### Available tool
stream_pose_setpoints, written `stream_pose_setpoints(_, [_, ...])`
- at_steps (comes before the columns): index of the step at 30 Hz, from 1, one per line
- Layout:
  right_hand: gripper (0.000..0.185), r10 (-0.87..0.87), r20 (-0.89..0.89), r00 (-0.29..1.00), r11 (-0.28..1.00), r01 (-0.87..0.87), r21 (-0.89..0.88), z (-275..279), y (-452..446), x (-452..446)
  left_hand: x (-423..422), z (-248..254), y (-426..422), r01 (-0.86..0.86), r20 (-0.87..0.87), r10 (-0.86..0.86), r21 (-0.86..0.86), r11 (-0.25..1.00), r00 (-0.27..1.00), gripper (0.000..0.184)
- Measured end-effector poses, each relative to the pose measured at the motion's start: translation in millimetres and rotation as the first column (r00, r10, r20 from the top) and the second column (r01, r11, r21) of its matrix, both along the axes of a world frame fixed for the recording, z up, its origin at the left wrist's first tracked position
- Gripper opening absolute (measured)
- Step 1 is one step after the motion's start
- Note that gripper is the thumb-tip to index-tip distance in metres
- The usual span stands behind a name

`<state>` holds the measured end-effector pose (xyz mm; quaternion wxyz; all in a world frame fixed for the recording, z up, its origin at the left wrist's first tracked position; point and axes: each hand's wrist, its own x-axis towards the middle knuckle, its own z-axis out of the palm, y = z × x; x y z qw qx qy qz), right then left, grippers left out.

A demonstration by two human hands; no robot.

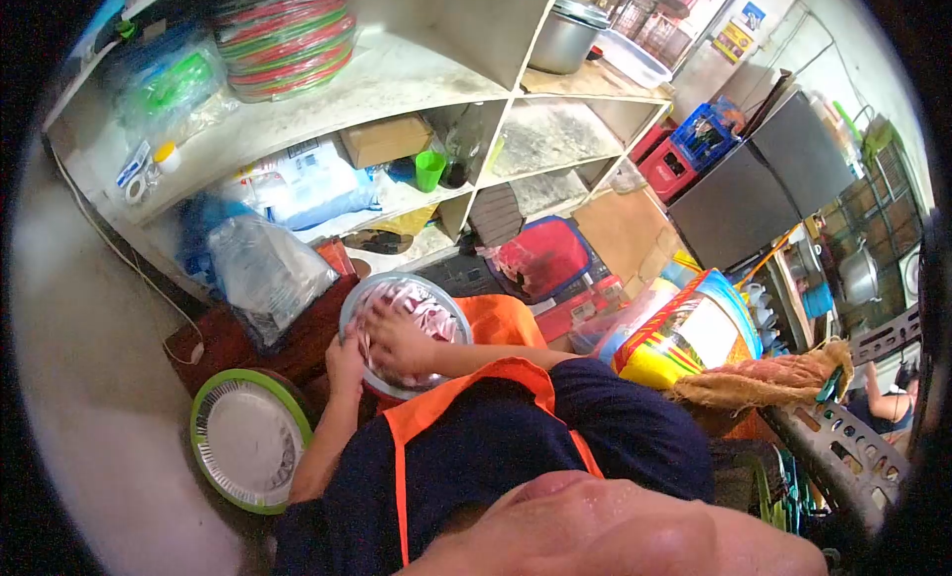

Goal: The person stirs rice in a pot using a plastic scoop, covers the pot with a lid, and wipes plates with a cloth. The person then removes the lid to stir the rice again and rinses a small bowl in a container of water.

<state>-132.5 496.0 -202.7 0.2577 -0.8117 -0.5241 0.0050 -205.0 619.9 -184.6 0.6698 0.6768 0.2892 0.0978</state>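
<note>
Below and left of the grip, a round, shallow dish (248,442) shows a smooth greyish-white face inside a bright green band. Above it, nearer the basin, slumps a crinkled, see-through plastic bag (268,274). Further up that side, a stack of plates (288,43) with red and green rims is bound in glossy film on a flat, scuffed whitish shelf (436,65).

The left hand (344,366) is clamped on the near left rim of a round, pale grey basin (359,297), which sits in front of the person's chest. Inside the basin lie thin, limp-looking strips (431,323), white to purplish pink. The right hand (402,348) reaches across from the other side, its fingers spread among the strips; blur hides whether they close on any.

Above the hands stand a plain brown cardboard box (387,140) and a tapered green plastic cup (429,170). Just right of the basin hangs smooth orange cloth (501,321). Further right come a red tray (540,259) with a blue edge, a bulging, shiny, many-coloured package (684,328), and a twisted, coarse brown cloth (773,375) over metal (853,457) pierced with slots.
</note>
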Motion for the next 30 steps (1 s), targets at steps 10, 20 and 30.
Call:
stream_pose_setpoints(10, [0.048, -0.064, 0.126, 0.990, 0.859, 0.119, -0.499, 8.6, -101.9, 46.6, -9.3, -29.3, 16.3, -0.022, -0.134, 0.004, -0.139, 0.990, 0.991, 0.029])
stream_pose_setpoints(20, [0.051, -0.003, -0.978, 0.207, 0.779, 0.614, 0.127, -40.6, -69.1, 88.3, 1.9, 12.3, 62.8, 0.346, -0.334, -0.180, 0.547, 0.763, 0.925, 0.054])
stream_pose_setpoints(30, [0.039, 0.213, -0.944, -0.253, 0.888, 0.453, 0.079, -65.0, -135.1, 101.1, 2.2, 7.4, 75.9, -0.077, 0.255, -0.085, 0.565, 0.822, 0.963, 0.027])
